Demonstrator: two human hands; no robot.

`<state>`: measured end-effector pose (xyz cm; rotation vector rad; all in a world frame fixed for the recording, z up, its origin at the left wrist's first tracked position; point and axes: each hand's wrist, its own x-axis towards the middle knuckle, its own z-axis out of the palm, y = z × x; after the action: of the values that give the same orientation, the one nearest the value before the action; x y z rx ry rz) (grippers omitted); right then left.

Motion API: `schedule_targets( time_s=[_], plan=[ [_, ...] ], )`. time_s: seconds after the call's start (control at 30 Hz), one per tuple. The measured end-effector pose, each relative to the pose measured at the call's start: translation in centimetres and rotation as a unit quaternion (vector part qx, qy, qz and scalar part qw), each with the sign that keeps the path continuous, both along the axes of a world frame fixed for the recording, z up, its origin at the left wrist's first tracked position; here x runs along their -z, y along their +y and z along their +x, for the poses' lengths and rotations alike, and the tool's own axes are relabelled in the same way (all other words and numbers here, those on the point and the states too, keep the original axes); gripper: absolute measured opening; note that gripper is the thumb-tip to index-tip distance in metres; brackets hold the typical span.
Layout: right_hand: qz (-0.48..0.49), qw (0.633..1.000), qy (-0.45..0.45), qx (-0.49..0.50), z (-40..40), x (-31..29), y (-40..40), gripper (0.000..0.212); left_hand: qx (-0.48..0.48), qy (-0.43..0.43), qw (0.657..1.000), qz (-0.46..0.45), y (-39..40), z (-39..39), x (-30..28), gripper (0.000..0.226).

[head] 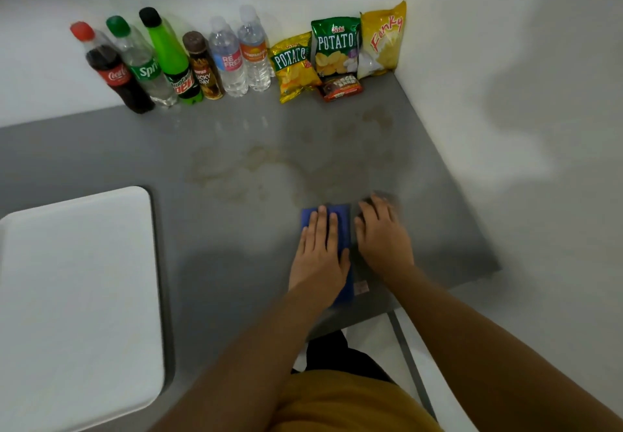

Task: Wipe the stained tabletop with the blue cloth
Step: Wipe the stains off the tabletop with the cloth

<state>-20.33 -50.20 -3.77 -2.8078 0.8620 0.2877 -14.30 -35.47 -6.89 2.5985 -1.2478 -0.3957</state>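
A folded blue cloth (341,219) lies flat on the grey tabletop (236,236) near its front right part. My left hand (320,253) rests palm down on top of the cloth, fingers stretched forward. Just to the right, my right hand (382,236) lies on the bare table, blurred, with something grey and blurred under its fingertips that I cannot make out. Pale brownish stains (236,172) spread across the tabletop beyond the cloth, reaching toward the back right (377,118).
Several drink bottles (168,60) stand in a row along the back wall, with snack bags (333,47) and a small chocolate pack (340,87) in the back right corner. A white tray (77,296) covers the left front. The table's right edge (472,215) meets a white wall.
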Motion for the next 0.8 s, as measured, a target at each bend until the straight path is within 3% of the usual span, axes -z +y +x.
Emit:
schedule_targets(
  time_s=[0.17,0.53,0.8],
  plan=[
    [0.021,0.994,-0.103,0.024,0.8,-0.8,1.8,0.046,-0.028,-0.028,0.999,0.021,4.8,1.0,0.4,0.072],
    [0.03,0.995,-0.082,0.052,1.3,-0.2,2.8,0.052,-0.095,-0.038,0.994,0.04,13.6,8.7,0.1,0.079],
    [0.035,0.996,-0.057,0.064,1.4,-0.2,3.4,0.057,-0.103,-0.051,0.987,0.108,10.3,14.0,-0.9,0.074]
  ],
)
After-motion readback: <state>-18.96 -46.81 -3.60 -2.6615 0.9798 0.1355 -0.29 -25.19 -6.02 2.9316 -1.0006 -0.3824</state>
